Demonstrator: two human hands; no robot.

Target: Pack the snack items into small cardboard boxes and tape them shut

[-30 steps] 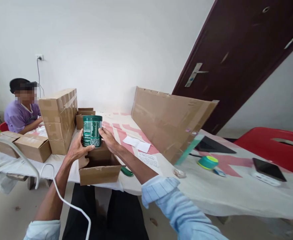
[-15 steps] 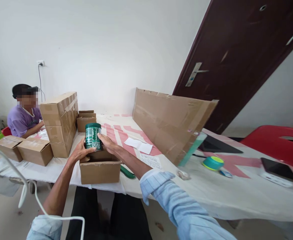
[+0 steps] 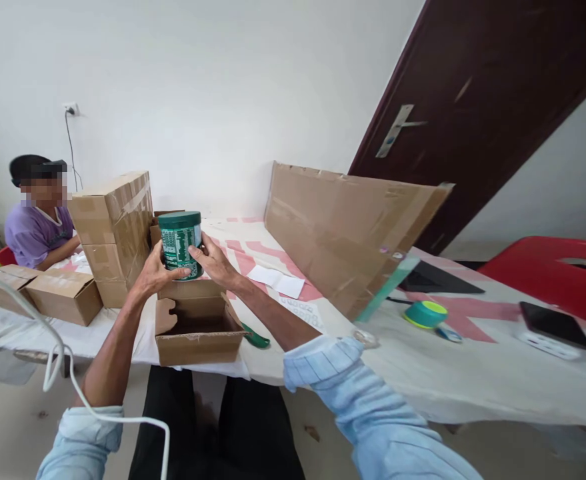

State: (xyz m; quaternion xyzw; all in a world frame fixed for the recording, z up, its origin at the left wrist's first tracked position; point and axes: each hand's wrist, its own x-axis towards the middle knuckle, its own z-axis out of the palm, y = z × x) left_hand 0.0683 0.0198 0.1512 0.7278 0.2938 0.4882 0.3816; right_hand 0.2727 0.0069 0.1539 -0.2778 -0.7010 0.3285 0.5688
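Note:
A green lidded canister with a printed label is held upright in the air between both hands. My left hand grips its left side, the thumb across the lower front. From the right, my right hand clasps it with the thumb on the label. Below them an open cardboard box stands at the table's front edge, its inside dark. Behind the canister, another open carton is partly hidden. A green curved object lies just right of the open box.
Stacked taped cartons and low boxes stand at left, near a seated person. A cardboard panel rises at right. White paper, a tape roll and a phone lie on the table. A white cable crosses the foreground.
Both hands have raised the canister up and slightly left, away from the open box, so more of the box's inside shows. The camera view has shifted slightly.

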